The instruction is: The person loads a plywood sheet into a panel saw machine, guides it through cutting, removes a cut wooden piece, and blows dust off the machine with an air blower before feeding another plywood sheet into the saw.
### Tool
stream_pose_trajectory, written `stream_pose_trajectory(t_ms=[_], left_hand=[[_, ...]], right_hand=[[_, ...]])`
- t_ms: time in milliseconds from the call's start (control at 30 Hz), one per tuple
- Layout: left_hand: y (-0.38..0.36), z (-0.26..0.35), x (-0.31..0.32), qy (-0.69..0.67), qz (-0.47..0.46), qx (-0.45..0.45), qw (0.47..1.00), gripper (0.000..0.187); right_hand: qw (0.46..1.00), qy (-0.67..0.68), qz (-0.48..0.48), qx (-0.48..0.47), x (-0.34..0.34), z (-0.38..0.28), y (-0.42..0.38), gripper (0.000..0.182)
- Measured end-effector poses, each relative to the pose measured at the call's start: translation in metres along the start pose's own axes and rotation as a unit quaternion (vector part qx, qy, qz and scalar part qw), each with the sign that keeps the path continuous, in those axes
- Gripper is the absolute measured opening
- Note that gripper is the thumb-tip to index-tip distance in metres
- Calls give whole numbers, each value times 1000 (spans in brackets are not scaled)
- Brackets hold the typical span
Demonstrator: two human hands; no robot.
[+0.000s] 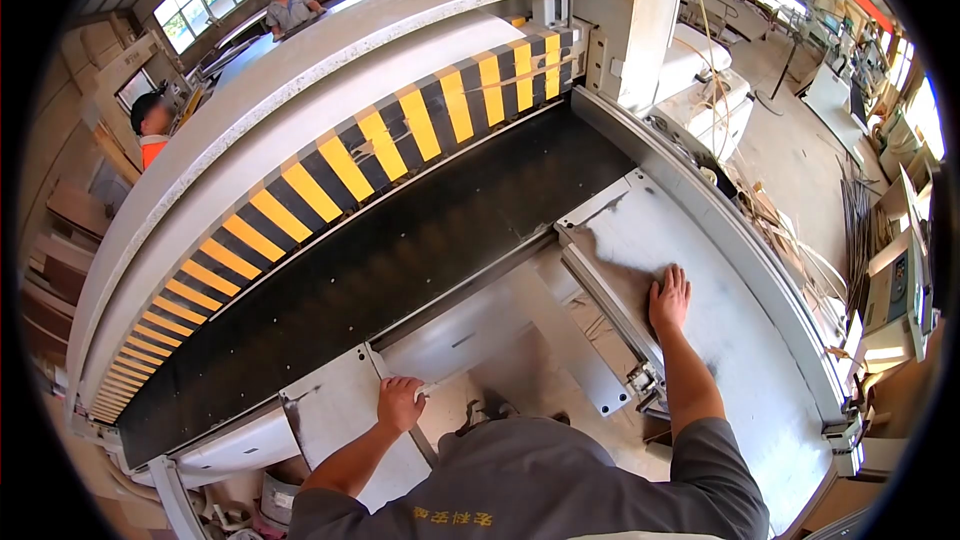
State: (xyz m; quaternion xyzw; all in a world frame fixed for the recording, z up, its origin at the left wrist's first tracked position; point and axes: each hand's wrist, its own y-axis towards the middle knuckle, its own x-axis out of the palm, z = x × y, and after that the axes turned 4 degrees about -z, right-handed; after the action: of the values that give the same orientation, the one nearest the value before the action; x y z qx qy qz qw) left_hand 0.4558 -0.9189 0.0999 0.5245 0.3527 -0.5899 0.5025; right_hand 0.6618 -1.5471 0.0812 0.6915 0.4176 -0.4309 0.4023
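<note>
My left hand (401, 404) rests at the inner edge of the left metal support table (335, 415), its fingers curled over that edge. Flat on the wide right metal table (740, 310) lies my right hand (670, 298), fingers stretched out and holding nothing. Ahead of both hands runs the long black bed (400, 260) of a large machine, dotted with small marks. Over the bed's far side hangs a beam with a yellow and black striped guard (370, 150).
A raised metal fence (740, 240) borders the right table. Between the two tables is an open gap with a metal rail (600, 290). Two people (290, 10) are beyond the beam. A control panel (895, 285) stands at far right, near scrap strips (790, 230).
</note>
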Motion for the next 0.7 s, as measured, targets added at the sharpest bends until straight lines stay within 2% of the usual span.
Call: stream_pose_trajectory(t_ms=[200, 700], left_hand=[[-3, -5, 6, -4, -41, -26, 999, 25], [0, -1, -1, -4, -38, -25, 999, 24]], right_hand=[[1000, -2, -8, 6, -3, -2, 1, 59], [1000, -2, -9, 2, -5, -2, 2, 59]])
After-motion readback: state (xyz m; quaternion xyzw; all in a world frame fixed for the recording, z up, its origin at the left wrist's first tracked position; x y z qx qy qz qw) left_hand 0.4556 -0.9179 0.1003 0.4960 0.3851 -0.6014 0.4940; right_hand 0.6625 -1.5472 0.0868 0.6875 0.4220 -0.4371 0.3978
